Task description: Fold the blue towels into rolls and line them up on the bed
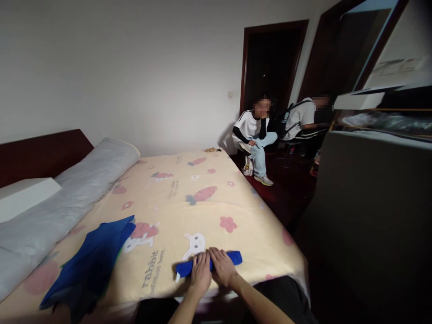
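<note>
A blue cloth rolled into a tight tube [235,258] lies crosswise near the front edge of the bed, with a small white tag at its left end. My left hand [201,271] is on the middle of the roll, its fingers bent over the top. Just beside it, my right hand [222,265] grips the roll further right, fingers closed over the fabric. Both palms hide the middle of the tube. To the left, a second blue cloth [94,256] is spread out unrolled, with a green edge showing; neither hand touches it.
Under everything is a cream patterned bedsheet [175,211]. A grey rolled quilt [84,189] and a white box [29,195] line the left side. A dark cabinet [371,193] stands at right. Two people sit beyond the bed: one person [251,126] and another person [300,119].
</note>
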Tool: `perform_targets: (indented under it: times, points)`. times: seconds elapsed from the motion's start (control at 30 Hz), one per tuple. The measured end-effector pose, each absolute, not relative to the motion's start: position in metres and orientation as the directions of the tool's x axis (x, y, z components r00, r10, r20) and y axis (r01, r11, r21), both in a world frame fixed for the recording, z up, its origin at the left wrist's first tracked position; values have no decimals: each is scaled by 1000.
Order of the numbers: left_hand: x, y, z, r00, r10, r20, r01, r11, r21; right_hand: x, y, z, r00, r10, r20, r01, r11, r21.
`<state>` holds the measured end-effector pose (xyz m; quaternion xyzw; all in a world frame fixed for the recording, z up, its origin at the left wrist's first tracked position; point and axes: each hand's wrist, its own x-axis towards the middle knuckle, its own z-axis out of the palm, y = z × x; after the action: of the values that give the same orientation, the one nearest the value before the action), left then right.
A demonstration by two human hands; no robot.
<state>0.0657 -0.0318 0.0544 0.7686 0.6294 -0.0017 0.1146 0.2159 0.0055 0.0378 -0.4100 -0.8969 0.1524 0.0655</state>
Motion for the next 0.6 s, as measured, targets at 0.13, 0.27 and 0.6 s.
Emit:
perform_targets:
  times: [0.13, 0.27, 0.6]
  points:
    - [48, -35, 46, 284, 950, -125, 939, -250, 236, 227, 5, 39, -702, 712, 14, 653, 651, -388]
    - [19, -33, 47, 301, 948, -101, 935, -273, 224, 249, 12, 45, -714, 700, 31, 636, 665, -392]
    - [-42, -45, 44, 214, 972, -98, 977, -213, 13, 315, 22, 40, -635, 770, 55, 708, 609, -357]
